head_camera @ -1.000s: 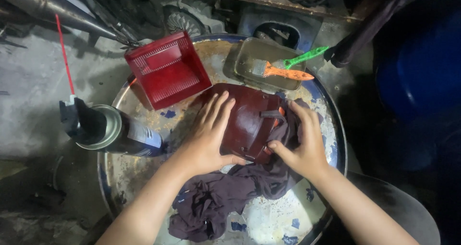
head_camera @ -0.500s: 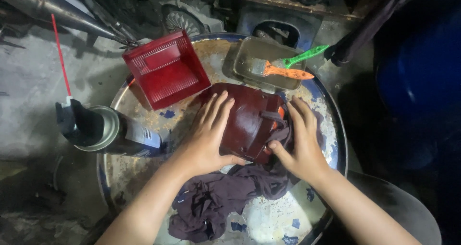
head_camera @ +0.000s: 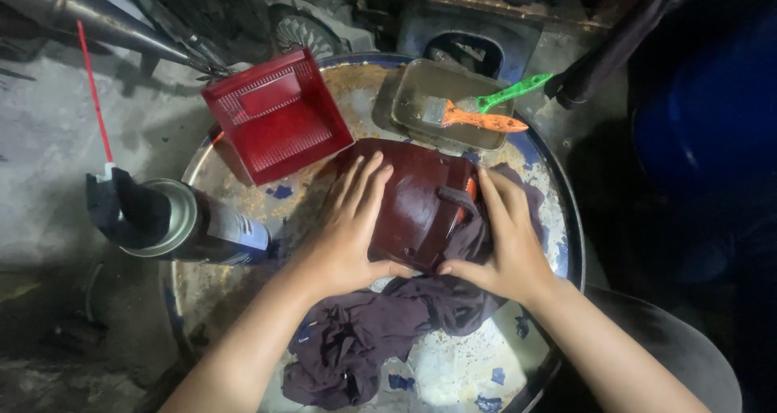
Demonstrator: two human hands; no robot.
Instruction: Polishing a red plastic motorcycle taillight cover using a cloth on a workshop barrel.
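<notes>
Wiping stage, I'd judge: your left hand (head_camera: 350, 235) lay flat, fingers spread, pinning the dark red cover (head_camera: 417, 198) on the drum top (head_camera: 243, 287); your right hand (head_camera: 503, 239) pressed the purple rag (head_camera: 380, 328) against it. Next called for firm rubbing.

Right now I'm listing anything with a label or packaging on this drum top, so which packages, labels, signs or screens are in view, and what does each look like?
Spray can: lying on its side at the drum top's left edge, beside the left hand; silver cylinder, black cap, thin red straw, blue and white label band.
No other package, sign or screen shows.
</notes>
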